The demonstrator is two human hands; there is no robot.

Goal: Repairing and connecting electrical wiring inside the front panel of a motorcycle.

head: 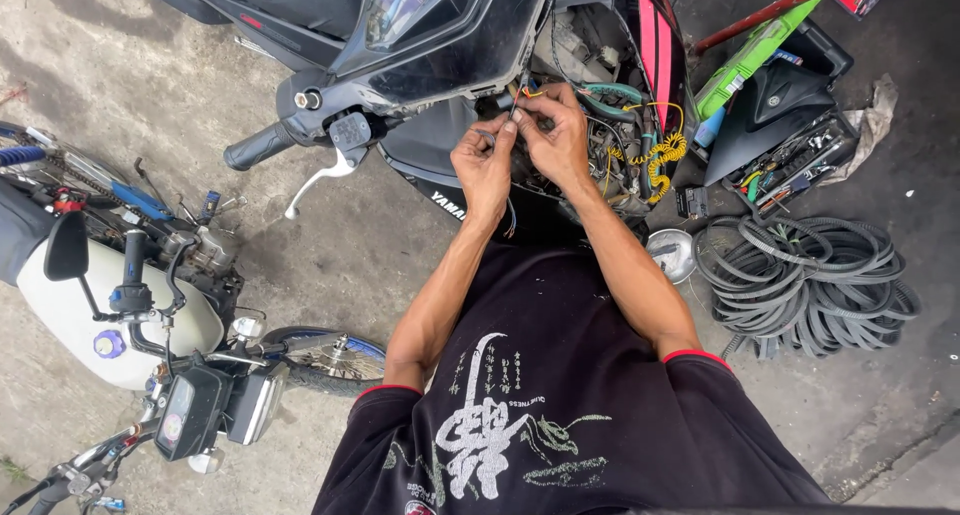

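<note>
Wires [520, 97] were pinched between the fingers of both hands, left hand [484, 165] and right hand [556, 135] pressed close together so the thin ends stayed steady inside the open motorbike [440, 35].

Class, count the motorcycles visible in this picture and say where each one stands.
2: a black motorcycle at top centre, under the person's hands, and a white-tanked motorcycle at left. Others may lie outside the frame.

Showing black on the motorcycle fairing [440, 35], with a pink stripe [655, 45] at upper right. Coiling yellow through the spiral wire [665, 155] beside orange and teal strands. Wearing a black shirt [570, 395] with red sleeve edging and white print at bottom centre. Gleaming cream on the tank [70, 315] at left. Lying dark grey in the belts [810, 285] at right.
</note>
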